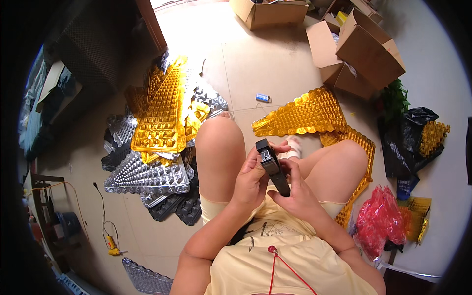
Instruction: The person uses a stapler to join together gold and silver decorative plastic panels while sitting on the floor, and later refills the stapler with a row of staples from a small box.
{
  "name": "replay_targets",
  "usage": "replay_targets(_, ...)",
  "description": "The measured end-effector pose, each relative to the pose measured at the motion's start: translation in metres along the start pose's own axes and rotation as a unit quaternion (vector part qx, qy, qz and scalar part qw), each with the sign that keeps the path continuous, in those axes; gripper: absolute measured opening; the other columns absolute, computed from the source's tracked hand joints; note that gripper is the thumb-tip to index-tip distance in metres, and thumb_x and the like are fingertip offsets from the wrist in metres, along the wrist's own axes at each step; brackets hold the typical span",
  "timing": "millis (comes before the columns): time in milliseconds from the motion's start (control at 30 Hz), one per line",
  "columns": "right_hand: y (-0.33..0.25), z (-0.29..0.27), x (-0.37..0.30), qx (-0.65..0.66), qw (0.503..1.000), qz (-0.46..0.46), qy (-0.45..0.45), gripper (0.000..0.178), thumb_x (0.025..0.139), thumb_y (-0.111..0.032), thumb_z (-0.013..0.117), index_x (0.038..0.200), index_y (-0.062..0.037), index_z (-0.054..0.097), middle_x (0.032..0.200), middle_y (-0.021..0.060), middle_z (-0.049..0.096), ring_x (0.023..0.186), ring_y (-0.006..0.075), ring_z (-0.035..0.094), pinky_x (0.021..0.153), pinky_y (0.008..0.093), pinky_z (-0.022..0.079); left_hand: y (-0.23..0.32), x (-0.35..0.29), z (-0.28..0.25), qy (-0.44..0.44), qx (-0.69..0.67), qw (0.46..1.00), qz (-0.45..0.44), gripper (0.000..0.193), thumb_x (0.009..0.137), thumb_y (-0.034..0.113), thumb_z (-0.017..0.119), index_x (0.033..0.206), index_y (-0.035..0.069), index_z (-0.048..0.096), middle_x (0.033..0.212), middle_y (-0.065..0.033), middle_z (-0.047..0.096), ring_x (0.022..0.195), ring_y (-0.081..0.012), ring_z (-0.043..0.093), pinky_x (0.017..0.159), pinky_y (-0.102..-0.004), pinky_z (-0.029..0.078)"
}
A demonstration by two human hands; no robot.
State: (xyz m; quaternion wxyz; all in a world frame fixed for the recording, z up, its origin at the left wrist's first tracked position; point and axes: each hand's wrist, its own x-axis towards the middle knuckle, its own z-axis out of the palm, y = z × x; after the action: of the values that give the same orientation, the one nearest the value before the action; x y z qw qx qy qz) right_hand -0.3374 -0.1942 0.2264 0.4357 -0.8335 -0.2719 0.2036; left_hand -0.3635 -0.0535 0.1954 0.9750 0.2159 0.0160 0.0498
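Note:
A black stapler point(276, 172) with a silver metal part near its far end is held above my lap, between my knees. My left hand point(250, 181) wraps round its far part, the thumb along the near side and fingertips showing beyond. My right hand point(301, 194) grips the lower end from the other side. A small blue and white box point(263, 98) lies on the floor beyond my knees. Gold moulded plastic sheets point(307, 114) spread on the floor past my right knee and along that leg.
To the left lies a heap of gold moulded trays point(158, 118) and silver ones point(147, 174). Cardboard boxes point(371, 51) stand at the far right. A red plastic bag point(378, 221) and a black bag point(410, 142) sit at right. A yellow corded tool point(112, 245) rests at left.

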Motion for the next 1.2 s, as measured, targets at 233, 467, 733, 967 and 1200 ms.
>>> replay_targets(233,0.025,0.003,0.002,0.056,0.996,0.070,-0.017,0.060,0.079,-0.014,0.068,0.126,-0.0040,0.033,0.111,0.0186,0.054,0.100,0.0306,0.058,0.085,0.0390,0.046,-0.018,0.007,-0.011,0.065,0.093,0.993,-0.029,0.028,0.097,0.027,0.046,0.116,0.006,0.046,0.113,-0.0092,0.056,0.115,-0.0202,0.049,0.096,-0.0335,0.040)
replay_targets(467,0.055,0.001,0.008,0.072,0.989,0.115,0.058,0.044,0.086,-0.022,0.065,0.119,-0.0019,0.044,0.100,0.0145,0.059,0.092,0.0224,0.060,0.077,0.0330,0.048,-0.039,0.026,-0.018,0.152,0.152,0.976,-0.041,0.016,0.097,0.023,0.049,0.103,0.008,0.050,0.094,-0.0003,0.056,0.091,-0.0093,0.050,0.087,-0.0276,0.039)
replay_targets(733,0.075,-0.003,0.017,0.138,0.976,0.162,0.035,0.029,0.092,-0.021,0.059,0.111,-0.0010,0.051,0.093,0.0013,0.055,0.080,0.0058,0.051,0.070,0.0202,0.043,-0.053,0.037,-0.041,0.238,0.130,0.954,-0.128,0.018,0.096,0.025,0.050,0.100,0.007,0.050,0.092,-0.0016,0.057,0.083,-0.0101,0.057,0.079,-0.0256,0.045)
replay_targets(967,0.078,-0.001,0.023,0.158,0.971,0.173,0.046,0.031,0.092,-0.024,0.057,0.108,0.0025,0.052,0.089,0.0043,0.057,0.075,0.0073,0.052,0.068,0.0221,0.044,-0.058,0.038,-0.048,0.268,0.138,0.944,-0.138,0.021,0.095,0.027,0.053,0.101,0.008,0.050,0.090,-0.0014,0.058,0.082,-0.0087,0.057,0.077,-0.0251,0.045)
replay_targets(1200,0.089,-0.008,0.025,0.178,0.964,0.195,0.016,0.030,0.094,-0.024,0.055,0.108,0.0026,0.053,0.087,0.0008,0.057,0.074,0.0053,0.050,0.067,0.0204,0.043,-0.055,0.037,-0.047,0.279,0.133,0.937,-0.161,0.019,0.094,0.028,0.054,0.100,0.010,0.050,0.092,-0.0003,0.059,0.085,-0.0075,0.057,0.076,-0.0275,0.045)
